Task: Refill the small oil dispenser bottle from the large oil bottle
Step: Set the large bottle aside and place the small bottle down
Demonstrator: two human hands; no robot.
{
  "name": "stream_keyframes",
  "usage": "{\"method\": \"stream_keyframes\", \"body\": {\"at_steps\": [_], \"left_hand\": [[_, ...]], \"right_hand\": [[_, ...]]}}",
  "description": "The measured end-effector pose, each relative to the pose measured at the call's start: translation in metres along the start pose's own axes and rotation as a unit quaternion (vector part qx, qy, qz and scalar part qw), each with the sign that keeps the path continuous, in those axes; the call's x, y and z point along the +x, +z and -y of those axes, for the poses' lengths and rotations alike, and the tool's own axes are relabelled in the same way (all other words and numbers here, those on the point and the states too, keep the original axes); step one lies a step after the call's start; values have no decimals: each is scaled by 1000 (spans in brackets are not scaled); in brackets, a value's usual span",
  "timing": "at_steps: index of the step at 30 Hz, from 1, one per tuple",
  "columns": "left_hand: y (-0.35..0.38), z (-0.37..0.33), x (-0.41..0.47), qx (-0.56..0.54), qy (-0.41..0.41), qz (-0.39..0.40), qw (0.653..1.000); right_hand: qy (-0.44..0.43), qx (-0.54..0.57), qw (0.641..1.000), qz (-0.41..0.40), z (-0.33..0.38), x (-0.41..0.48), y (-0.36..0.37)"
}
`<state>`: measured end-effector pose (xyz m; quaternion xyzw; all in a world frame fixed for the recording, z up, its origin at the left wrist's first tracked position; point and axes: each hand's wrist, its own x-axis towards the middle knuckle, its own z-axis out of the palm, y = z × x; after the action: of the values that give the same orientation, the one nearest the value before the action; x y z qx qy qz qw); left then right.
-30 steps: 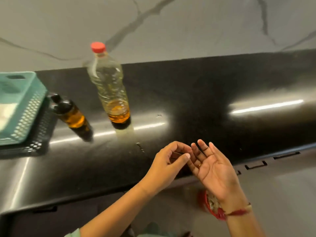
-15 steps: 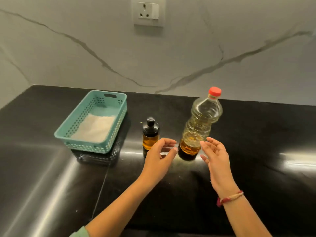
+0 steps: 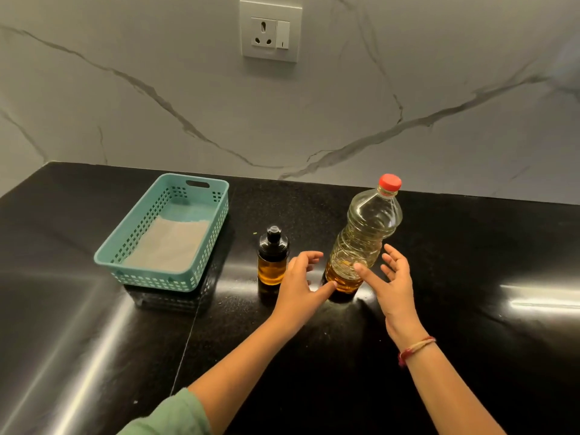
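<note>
The left hand (image 3: pixel 298 284) is released, its fingers spread and lightly bent, and it holds nothing. It is just to the left of the lower part of the large clear plastic oil bottle (image 3: pixel 364 233). Its thumb points at the base of this bottle; I cannot tell if it touches. The right hand (image 3: pixel 392 277) is also released, with its fingers spread, just to the right of the same bottle. Its thumb lies in front of the oil level, and contact cannot be told here either. A red and pale thread (image 3: pixel 416 350) is tied around the right wrist, and a green sleeve (image 3: pixel 175 416) covers the left upper arm.

The large bottle stands upright on the glossy black stone countertop (image 3: pixel 470 262), between the two hands. It has a red screw cap (image 3: pixel 390 181) on it and amber oil only in its bottom part. The small dark glass dispenser bottle (image 3: pixel 272 259) with a black top stands upright to the left of the large bottle, just beyond the left hand, with amber oil in its lower half.

Farther left of the large bottle is a teal perforated plastic basket (image 3: pixel 157 279) with a pale folded cloth (image 3: pixel 171 243) lying inside. Behind the large bottle rises a white marble wall (image 3: pixel 125 120) with grey veins, and a white wall socket (image 3: pixel 270 30) is up and to the left.
</note>
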<state>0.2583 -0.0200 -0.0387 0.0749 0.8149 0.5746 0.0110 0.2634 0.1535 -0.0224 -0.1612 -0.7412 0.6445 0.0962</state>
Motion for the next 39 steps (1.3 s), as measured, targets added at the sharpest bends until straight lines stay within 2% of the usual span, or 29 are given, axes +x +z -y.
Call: {"method": "stream_keyframes", "body": {"at_steps": [4, 9, 14, 27, 39], "left_hand": [[17, 1, 21, 14, -4, 19, 1000], [36, 0, 40, 6, -1, 41, 999], [53, 1, 50, -8, -11, 10, 1000], [74, -5, 82, -39, -9, -59, 997], [92, -23, 221, -44, -30, -104, 993]], "right_hand": [[-11, -23, 998, 65, 4, 19, -2], [-40, 9, 991, 125, 9, 33, -4], [-50, 29, 986, 159, 7, 40, -1], [-86, 5, 983, 159, 15, 84, -5], [-84, -9, 982, 168, 42, 222, 17]]}}
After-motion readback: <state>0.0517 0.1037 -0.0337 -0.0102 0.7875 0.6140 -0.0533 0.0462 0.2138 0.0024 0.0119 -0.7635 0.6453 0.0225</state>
